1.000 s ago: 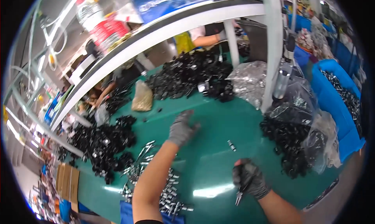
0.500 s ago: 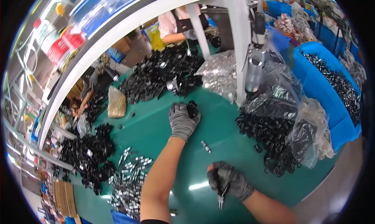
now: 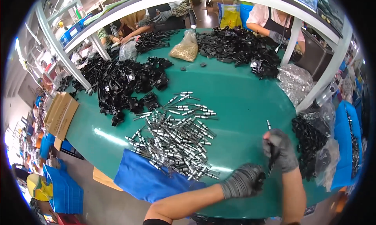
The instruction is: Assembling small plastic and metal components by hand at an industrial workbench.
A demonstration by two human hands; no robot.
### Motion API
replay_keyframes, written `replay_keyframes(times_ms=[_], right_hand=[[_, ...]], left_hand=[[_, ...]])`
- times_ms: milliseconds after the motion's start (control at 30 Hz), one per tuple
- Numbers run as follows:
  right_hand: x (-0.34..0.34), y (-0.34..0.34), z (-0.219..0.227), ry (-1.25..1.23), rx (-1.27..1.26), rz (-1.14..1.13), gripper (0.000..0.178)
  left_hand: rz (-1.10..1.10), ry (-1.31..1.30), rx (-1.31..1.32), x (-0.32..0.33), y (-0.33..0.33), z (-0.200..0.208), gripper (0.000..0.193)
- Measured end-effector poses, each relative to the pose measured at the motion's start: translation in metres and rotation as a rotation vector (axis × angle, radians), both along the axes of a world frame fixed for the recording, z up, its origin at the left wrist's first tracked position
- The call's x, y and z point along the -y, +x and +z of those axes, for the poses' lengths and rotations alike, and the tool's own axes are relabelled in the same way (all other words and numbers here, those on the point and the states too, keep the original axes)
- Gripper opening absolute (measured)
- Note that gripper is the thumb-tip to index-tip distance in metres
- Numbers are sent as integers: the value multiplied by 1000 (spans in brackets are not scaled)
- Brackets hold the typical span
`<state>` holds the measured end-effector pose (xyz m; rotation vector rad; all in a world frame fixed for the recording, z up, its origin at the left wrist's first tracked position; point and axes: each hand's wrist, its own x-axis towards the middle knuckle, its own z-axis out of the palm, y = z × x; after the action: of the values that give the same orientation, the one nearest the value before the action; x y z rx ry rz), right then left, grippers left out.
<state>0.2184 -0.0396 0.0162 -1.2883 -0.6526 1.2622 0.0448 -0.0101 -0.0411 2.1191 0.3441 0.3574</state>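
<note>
My left hand, in a grey glove, is low over the green table with its fingers curled round a small black part that is mostly hidden. Close beside it, my gloved right hand is closed on a dark hand tool whose narrow tip points down toward the left hand. The tool's exact kind is hard to make out. Just beyond the right hand, a single silver pin lies on the table. To the left spreads a heap of silver pins with thin dark shafts, partly on a blue cloth.
Black plastic parts are heaped at left, with another black pile at the back. Black rings and a blue bin stand at right. A white frame crosses the far side, where other people work.
My view has swung left, bringing the pin heap and cloth into full view. My left hand has come back from the far table to beside my right hand, bringing the black part.
</note>
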Motion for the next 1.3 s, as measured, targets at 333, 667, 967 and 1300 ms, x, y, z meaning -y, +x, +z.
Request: replay_keyframes(times_ms=[333,667,967,1300], right_hand=[[-185,-100,-25,1,1770,580,25],[-88,-31,1,-238,1666,452,21],[89,-20,23,176,626,-114,17],[90,-31,17,175,914,43,20]], left_hand=[[-186,-140,268,19,-2,-14,52],[28,137,402,11,-1,-31,56],[73,-940,272,15,-1,-19,78],[48,-541,220,17,-10,-12,71]])
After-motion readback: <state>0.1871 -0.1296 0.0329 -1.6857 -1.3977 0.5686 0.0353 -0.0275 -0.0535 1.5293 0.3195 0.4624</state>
